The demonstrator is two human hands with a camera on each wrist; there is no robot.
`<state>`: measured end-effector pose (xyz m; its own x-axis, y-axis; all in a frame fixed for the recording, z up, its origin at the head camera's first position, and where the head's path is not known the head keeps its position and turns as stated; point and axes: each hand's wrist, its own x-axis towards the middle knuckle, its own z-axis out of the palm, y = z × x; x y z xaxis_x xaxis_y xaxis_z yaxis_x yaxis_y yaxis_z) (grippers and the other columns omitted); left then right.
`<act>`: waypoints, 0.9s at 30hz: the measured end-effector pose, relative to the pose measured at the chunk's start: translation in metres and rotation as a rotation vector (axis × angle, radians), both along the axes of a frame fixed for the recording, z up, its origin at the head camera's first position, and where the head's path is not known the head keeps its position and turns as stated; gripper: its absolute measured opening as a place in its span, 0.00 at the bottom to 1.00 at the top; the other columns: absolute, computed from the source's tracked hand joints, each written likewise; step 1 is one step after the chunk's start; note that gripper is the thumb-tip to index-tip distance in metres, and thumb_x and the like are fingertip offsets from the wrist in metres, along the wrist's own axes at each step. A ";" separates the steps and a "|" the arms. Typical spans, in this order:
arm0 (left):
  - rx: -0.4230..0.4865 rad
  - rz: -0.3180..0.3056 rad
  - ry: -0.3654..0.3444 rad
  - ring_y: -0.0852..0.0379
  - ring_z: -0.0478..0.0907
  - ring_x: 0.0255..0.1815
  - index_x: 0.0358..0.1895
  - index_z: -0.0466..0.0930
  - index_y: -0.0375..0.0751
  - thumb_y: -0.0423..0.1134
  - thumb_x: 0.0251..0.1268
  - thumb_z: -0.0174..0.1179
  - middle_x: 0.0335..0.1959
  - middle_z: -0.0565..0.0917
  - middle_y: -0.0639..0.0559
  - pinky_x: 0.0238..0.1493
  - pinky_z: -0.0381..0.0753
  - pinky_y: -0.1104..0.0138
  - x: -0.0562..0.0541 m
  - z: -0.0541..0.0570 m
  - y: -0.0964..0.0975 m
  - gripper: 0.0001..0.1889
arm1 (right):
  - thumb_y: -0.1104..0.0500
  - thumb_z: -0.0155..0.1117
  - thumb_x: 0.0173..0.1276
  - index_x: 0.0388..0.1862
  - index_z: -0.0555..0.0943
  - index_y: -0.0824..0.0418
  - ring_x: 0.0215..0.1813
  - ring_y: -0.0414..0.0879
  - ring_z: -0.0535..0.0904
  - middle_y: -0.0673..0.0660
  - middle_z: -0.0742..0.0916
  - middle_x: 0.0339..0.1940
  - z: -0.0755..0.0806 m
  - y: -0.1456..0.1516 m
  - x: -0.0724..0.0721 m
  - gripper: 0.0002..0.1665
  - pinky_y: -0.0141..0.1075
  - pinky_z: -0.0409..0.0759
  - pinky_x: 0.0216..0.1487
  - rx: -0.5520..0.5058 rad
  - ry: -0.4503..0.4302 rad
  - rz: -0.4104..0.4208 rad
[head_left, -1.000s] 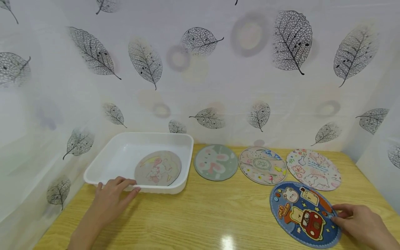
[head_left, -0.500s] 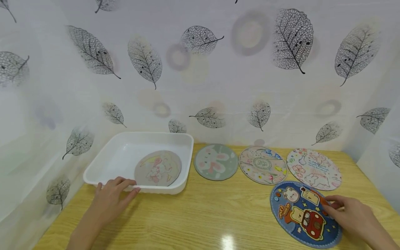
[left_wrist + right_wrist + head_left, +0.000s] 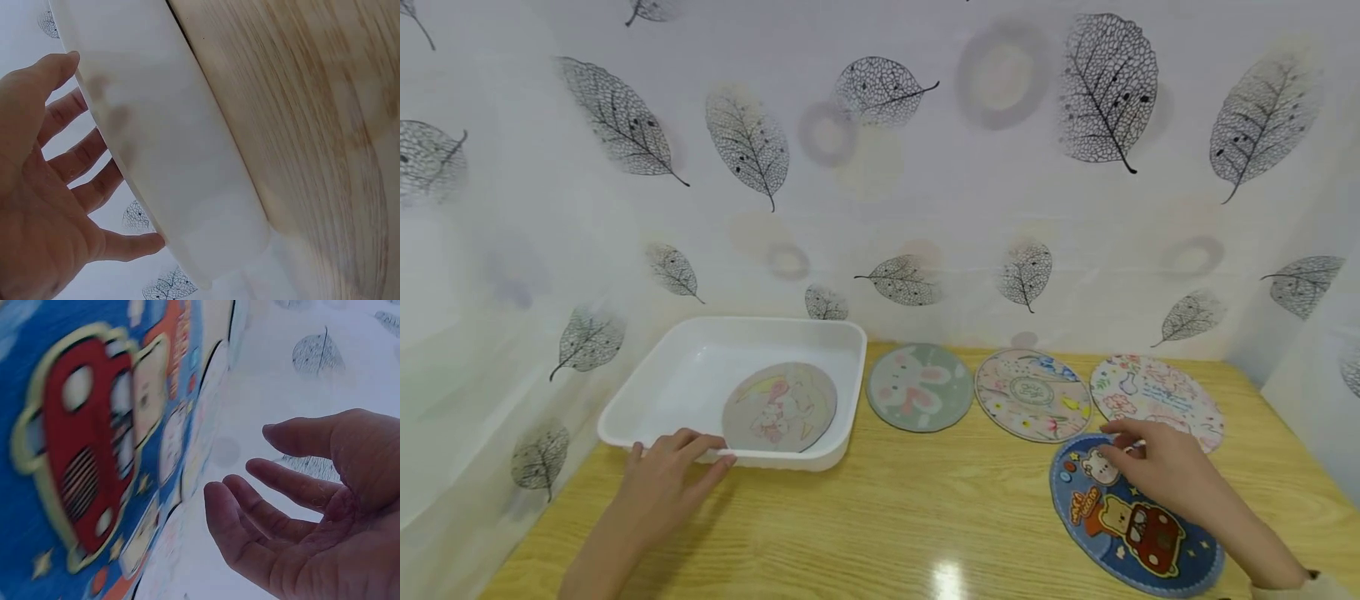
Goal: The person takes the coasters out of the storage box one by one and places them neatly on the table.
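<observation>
My left hand (image 3: 666, 483) holds the front rim of a white plastic tray (image 3: 842, 457), its middle fingers hooked over the rim and the thumb against the outside. In the left wrist view the fingers (image 3: 87, 153) show behind the rim. A beige round mat (image 3: 778, 408) with a pale cartoon print lies in the tray. My right hand (image 3: 1165, 467) hovers over the upper part of a blue round mat (image 3: 1142, 542) with a red car and bears. Its fingers are loosely bent with nothing between them in the right wrist view, fingertips apart from the mat (image 3: 94, 450).
Three more round mats lie in a row at the back: a green rabbit mat (image 3: 919, 388), a floral mat (image 3: 1032, 396) and a white-pink printed mat (image 3: 1157, 396). They lie on a wood-grain table (image 3: 880, 517). A leaf-print curtain (image 3: 895, 192) encloses the back and sides.
My right hand has left the right edge of the blue mat and moved left and up across it to its top. The left hand and the tray stay nearly in place.
</observation>
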<state>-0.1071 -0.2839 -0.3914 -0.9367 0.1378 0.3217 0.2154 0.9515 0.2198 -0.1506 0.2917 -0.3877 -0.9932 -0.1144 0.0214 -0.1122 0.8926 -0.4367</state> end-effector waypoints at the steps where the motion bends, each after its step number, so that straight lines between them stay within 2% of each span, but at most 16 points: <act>1: 0.002 -0.001 0.001 0.36 0.83 0.51 0.48 0.87 0.50 0.51 0.69 0.66 0.47 0.87 0.48 0.53 0.62 0.18 0.000 0.000 0.000 0.13 | 0.54 0.68 0.71 0.57 0.83 0.69 0.36 0.51 0.87 0.60 0.90 0.40 0.002 -0.007 -0.002 0.22 0.41 0.81 0.30 -0.010 0.006 0.013; 5: -0.001 -0.006 0.011 0.36 0.83 0.49 0.48 0.87 0.50 0.51 0.68 0.67 0.46 0.87 0.48 0.52 0.62 0.17 0.002 0.000 0.001 0.12 | 0.56 0.65 0.74 0.59 0.83 0.68 0.38 0.49 0.87 0.61 0.90 0.43 0.009 -0.031 -0.008 0.21 0.41 0.81 0.32 -0.042 0.017 0.067; 12: 0.005 0.006 -0.002 0.37 0.83 0.49 0.46 0.87 0.52 0.51 0.67 0.68 0.46 0.87 0.49 0.53 0.61 0.18 0.005 -0.001 0.001 0.11 | 0.57 0.66 0.73 0.59 0.84 0.65 0.44 0.54 0.87 0.63 0.89 0.49 0.013 -0.065 -0.016 0.19 0.42 0.84 0.35 -0.092 0.071 0.152; 21: -0.007 0.015 0.035 0.39 0.84 0.48 0.46 0.87 0.52 0.50 0.65 0.70 0.45 0.87 0.51 0.53 0.63 0.19 0.007 -0.004 0.001 0.11 | 0.59 0.70 0.69 0.53 0.86 0.60 0.47 0.58 0.86 0.61 0.88 0.50 0.012 -0.093 -0.024 0.15 0.50 0.85 0.41 -0.019 0.262 0.249; 27: -0.007 0.016 0.037 0.38 0.84 0.49 0.46 0.88 0.51 0.50 0.64 0.70 0.45 0.87 0.49 0.54 0.61 0.18 0.007 -0.004 0.001 0.12 | 0.58 0.71 0.68 0.53 0.86 0.60 0.50 0.58 0.86 0.58 0.88 0.51 0.015 -0.104 -0.027 0.16 0.53 0.85 0.48 0.023 0.305 0.284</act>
